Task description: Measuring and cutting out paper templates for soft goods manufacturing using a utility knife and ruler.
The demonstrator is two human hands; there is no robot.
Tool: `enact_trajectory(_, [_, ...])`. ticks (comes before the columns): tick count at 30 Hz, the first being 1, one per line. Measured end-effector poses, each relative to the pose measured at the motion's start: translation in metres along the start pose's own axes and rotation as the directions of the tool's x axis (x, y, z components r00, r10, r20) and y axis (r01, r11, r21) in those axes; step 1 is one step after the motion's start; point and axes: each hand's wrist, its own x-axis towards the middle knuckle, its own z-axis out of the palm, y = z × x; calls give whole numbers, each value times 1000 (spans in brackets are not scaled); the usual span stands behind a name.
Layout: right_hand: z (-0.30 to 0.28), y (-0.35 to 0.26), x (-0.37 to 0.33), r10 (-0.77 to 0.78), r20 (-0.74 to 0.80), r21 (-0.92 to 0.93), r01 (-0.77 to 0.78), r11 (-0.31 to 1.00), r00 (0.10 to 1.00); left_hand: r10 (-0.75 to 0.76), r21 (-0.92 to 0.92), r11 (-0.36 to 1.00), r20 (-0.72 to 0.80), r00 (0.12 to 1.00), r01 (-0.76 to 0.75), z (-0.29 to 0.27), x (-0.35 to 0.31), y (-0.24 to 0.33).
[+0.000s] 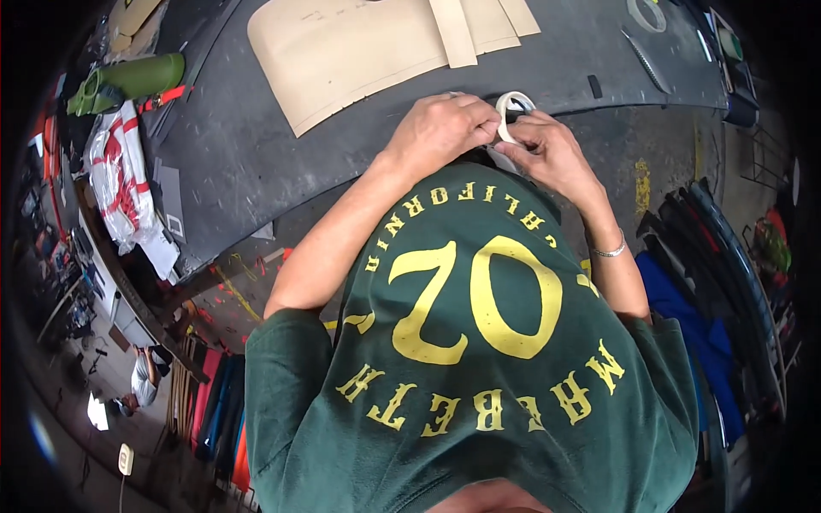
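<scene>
Close to the table's near edge, a roll of whitish tape (502, 120) stands on its side between my hands. My right hand (552, 154) grips it from the right, with the fingers curled round its rim. From the left, my left hand (446, 128) meets the roll with thumb and fingers pinched at its edge. Whether a loose tape end lies in that pinch is too small to tell. Just beyond my hands, tan paper or card sheets (342, 60) lie on the dark table (227, 111), with a narrow strip (453, 32) across them.
Another tape roll (646, 15), a slim blade-like tool (647, 64) and a small black piece (594, 85) lie at the table's far right. A green roll (141, 77) and a plastic-wrapped red-and-white bundle (120, 175) sit left. Material rolls (714, 248) stand right. Another person (144, 380) is at lower left.
</scene>
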Motion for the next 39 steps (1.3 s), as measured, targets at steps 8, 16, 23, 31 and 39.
enact_trajectory(8, [12, -8, 13, 138, -51, 20, -137, 990, 989, 76, 52, 996, -33, 997, -74, 13, -3, -29])
enact_trajectory(16, [24, 17, 41, 56, -248, -269, -124, 955, 967, -167, -16, 986, 63, 984, 168, 21, -17, -43])
enact_trajectory(23, [-38, 21, 48, 95, -221, -83, -116, 990, 971, -279, -75, 956, 62, 958, 283, 18, -15, -37])
enact_trajectory(31, [-157, 219, 61, 75, -553, -549, -431, 716, 830, -148, -17, 989, -84, 985, 148, 34, -22, -61])
enact_trajectory(39, [-93, 112, 65, -37, -601, -347, -218, 912, 799, -175, -71, 982, -21, 984, 173, 22, -20, -74])
